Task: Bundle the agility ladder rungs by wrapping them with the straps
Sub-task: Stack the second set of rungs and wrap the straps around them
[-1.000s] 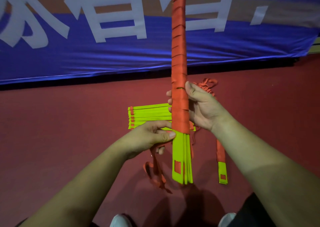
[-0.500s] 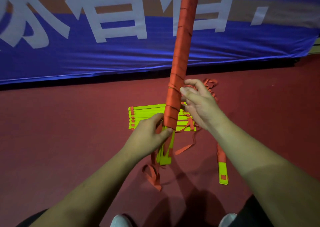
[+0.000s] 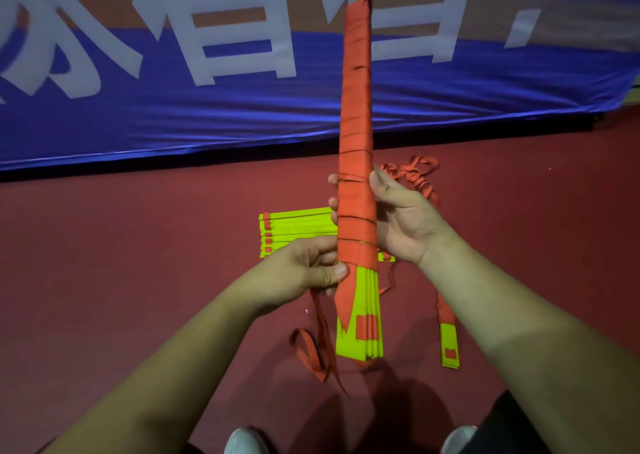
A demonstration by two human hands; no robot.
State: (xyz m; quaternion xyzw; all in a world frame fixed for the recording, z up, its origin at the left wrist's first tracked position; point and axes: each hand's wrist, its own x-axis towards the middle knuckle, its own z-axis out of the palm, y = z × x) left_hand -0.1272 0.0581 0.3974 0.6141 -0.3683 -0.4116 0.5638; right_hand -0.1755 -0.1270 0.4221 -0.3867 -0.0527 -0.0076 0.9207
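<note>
A dark red floor point(image 3: 138, 263) is carrying a flat stack of yellow rungs point(image 3: 298, 227). A tangle of orange straps point(image 3: 415, 173) is lying beyond it to the right. Nearer, a single yellow rung point(image 3: 449, 346) is lying apart, and two white shoes point(image 3: 242, 441) are standing.

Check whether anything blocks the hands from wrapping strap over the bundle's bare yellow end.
Nothing visible does. The left hand and right hand grip the bundle, and its yellow end hangs free, with only loose strap trailing beside it.

Bare floor point(image 3: 121, 263) at left; rung stack point(image 3: 298, 227), tangled straps point(image 3: 420, 176) and lone rung point(image 3: 449, 344) around the centre.
</note>
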